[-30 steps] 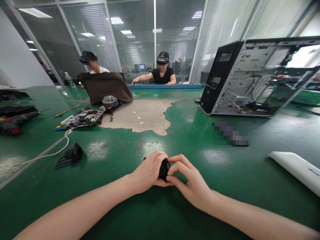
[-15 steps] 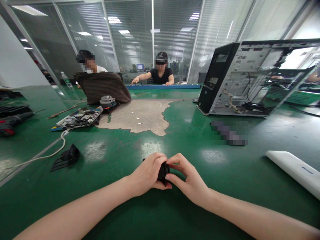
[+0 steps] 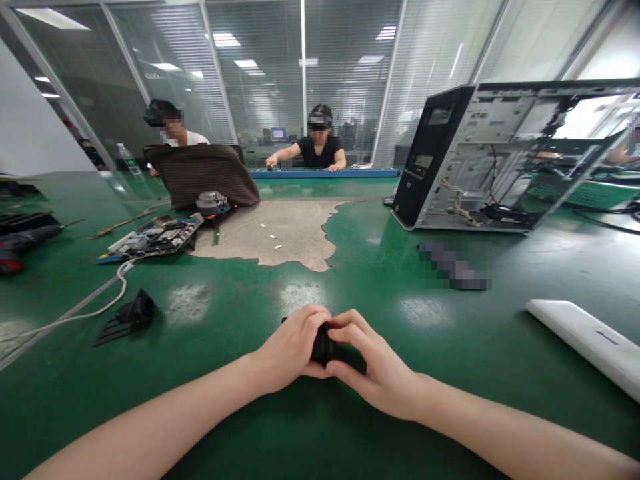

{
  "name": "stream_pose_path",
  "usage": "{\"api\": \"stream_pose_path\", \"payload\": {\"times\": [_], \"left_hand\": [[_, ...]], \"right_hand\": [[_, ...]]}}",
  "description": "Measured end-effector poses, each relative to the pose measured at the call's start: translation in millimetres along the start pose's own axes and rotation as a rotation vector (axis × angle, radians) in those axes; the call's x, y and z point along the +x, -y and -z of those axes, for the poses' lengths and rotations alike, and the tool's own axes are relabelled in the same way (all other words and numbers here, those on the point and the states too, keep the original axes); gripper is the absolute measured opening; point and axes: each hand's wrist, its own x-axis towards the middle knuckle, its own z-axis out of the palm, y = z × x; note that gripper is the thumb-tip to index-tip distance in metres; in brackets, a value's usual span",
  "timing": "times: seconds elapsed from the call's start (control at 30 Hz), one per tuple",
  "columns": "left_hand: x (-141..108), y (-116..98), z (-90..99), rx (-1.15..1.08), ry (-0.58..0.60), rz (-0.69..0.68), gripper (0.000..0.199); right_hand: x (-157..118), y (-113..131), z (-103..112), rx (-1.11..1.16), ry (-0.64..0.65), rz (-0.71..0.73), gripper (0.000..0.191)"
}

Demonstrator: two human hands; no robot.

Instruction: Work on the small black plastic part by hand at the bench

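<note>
Black part [image 3: 323, 344], one, in two hands [image 3: 286, 352] [image 3: 376, 365]; one computer case [image 3: 429, 163]

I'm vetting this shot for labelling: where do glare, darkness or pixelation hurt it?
Head view: pale patches of glare on the green tabletop; head view: coarse pixelation hides what the dark purplish object is; head view: the black part in the left hand, with the right hand at its edge, is too dark to show fine detail.
</note>
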Motion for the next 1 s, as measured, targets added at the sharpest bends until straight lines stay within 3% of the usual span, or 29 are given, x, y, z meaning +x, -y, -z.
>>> {"api": "stream_pose_path", "payload": {"times": [0.1,0.2,0.37,0.6,0.7,0.83,1.0], "left_hand": [[0.7,1.4,-1.2,-0.006,-0.017,-0.012,0.07],[1.4,2.5,-2.1,-0.01,-0.019,-0.016,0.071],[1.3,1.7,-1.5,-0.013,-0.015,-0.001,0.072],[0.5,1.0,-0.9,-0.009,-0.017,-0.011,0.066],[1.2,0.2,-0.7,-0.002,-0.026,-0.015,0.067],[1.8,0.5,-0.3,0.012,-0.025,-0.031,0.07],[0.5,2.9,-1.3,0.003,-0.032,-0.031,0.071]], "right_hand": [[2.3,-1.2,-1.6,0.022,-0.071,0.003,0.009],[6.1,-4.1,-5.1,0.167,-0.112,-0.111,0.009],[7.3,-5.8,-5.8,0.296,0.018,-0.252,0.013],[1.2,0.7,1.3,-0.061,0.03,0.004,0.022],[2.7,-0.3,0.9,-0.054,-0.009,0.021,0.015],[6.5,-6.9,-3.8,0.046,-0.07,-0.062,0.006],[6.9,-8.6,-5.6,0.224,0.039,-0.233,0.008]]}}
